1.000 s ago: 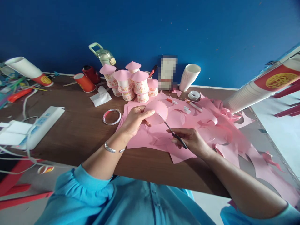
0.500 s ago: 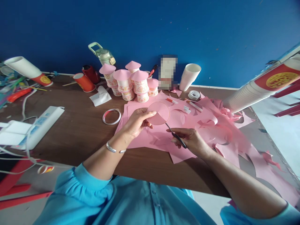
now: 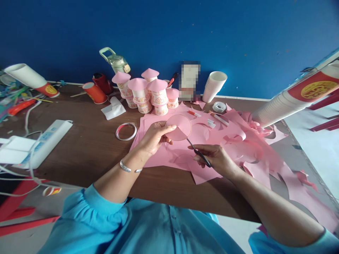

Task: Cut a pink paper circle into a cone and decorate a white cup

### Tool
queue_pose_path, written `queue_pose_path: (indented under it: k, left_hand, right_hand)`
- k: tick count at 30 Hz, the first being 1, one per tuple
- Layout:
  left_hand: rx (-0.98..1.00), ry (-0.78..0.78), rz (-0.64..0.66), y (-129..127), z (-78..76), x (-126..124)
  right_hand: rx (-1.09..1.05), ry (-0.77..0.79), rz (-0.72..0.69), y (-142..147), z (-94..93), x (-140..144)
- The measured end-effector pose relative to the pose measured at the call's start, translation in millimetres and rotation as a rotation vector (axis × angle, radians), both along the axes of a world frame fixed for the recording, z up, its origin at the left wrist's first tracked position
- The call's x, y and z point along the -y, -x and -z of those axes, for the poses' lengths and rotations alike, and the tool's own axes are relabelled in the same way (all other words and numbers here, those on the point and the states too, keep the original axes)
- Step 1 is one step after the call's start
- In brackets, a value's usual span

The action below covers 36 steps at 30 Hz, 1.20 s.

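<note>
Between thumb and fingers, my left hand (image 3: 159, 135) pinches a round pink paper disc (image 3: 182, 127), which has a line or fold running from near its middle to the lower right edge. My right hand (image 3: 212, 155) is closed around the dark handles of a pair of scissors (image 3: 201, 157). The scissors point up and left, and their tips are near the disc's lower right edge; whether they touch it I cannot tell. Under both hands lie pink paper sheets (image 3: 156, 157). Paper-cup towers (image 3: 139, 94) with pink cone roofs and drawn patterns stand behind my left hand.
Pink paper scraps (image 3: 254, 144) spread over the right side. Stacked white cups (image 3: 215, 86) and a tape roll (image 3: 219, 107) are at the back. Another tape roll (image 3: 126, 131), an orange cup (image 3: 94, 92), a green bottle (image 3: 116, 62) and a white power strip (image 3: 49, 141) are leftward.
Almost nothing differs. The disc and both hands keep their places, with at most a tiny shift of the disc to the left.
</note>
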<state>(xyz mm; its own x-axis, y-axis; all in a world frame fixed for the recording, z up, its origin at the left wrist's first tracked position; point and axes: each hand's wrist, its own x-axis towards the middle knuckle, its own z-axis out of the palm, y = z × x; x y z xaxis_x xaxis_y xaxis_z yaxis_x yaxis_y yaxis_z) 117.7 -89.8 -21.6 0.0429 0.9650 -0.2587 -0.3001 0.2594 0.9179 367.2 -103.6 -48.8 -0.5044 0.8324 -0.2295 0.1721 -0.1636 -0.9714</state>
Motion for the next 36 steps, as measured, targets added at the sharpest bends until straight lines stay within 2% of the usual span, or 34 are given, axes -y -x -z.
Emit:
queue_pose_path:
  k: [8,15,20,23,27,30,32,36]
  left_hand:
    - [-0.011,0.001,0.002,0.7,2.9,-1.4]
    - [-0.04,-0.019,-0.022,-0.6,-1.1,-2.3]
    - [-0.061,-0.061,-0.058,-0.5,-3.2,-3.4]
    - [-0.079,-0.099,-0.103,2.0,-1.0,-4.4]
    - [-0.078,-0.14,-0.124,4.3,3.1,-5.4]
    - [-0.057,-0.184,-0.114,3.6,5.8,-5.9]
    - [-0.059,-0.222,-0.116,2.7,6.8,-6.1]
    - [-0.185,-0.322,-0.142,1.2,4.9,-4.9]
  right_hand:
    - [-0.007,0.0,0.001,-0.2,0.5,0.0]
    - [0.0,0.004,0.007,1.1,-0.5,0.0]
    - [0.08,-0.062,-0.03,2.7,-3.6,1.2]
    - [0.257,-0.254,-0.03,1.9,-0.5,1.8]
    - [0.683,-0.789,0.086,-4.2,10.4,-0.6]
    - [0.874,-1.093,0.077,-10.4,15.2,-3.9]
    - [0.951,-1.184,0.068,-13.2,14.2,-5.5]
    - [1.047,-1.188,0.069,-15.3,6.5,-6.5]
